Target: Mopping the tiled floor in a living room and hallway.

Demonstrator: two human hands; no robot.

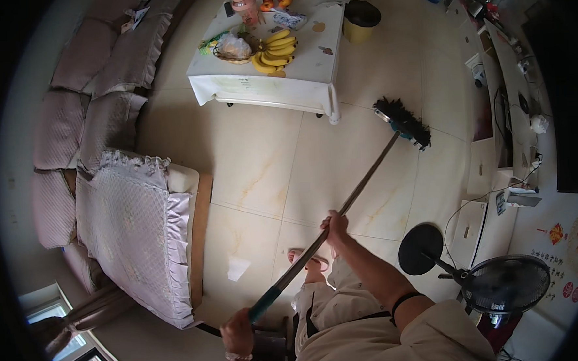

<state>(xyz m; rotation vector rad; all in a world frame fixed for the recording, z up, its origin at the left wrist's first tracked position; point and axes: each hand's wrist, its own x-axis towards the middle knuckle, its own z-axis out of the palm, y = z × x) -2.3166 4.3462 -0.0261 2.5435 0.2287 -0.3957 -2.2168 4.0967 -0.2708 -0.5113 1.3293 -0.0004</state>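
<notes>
In the head view, a long-handled mop [369, 173] slants over the floor [255, 153], its dark fringe [404, 123] to the right of the tabletop [309, 65] and apart from it. On the wearer's side of the tabletop, the left hand [237, 335] has its fingers wrapped round the teal grip [265, 304]; the right hand [334, 226] curls its own round the pole. The mop looks light, its pole stiff and perhaps slippery, the fringe soft; grip and mid-pole seem the best holds.
</notes>
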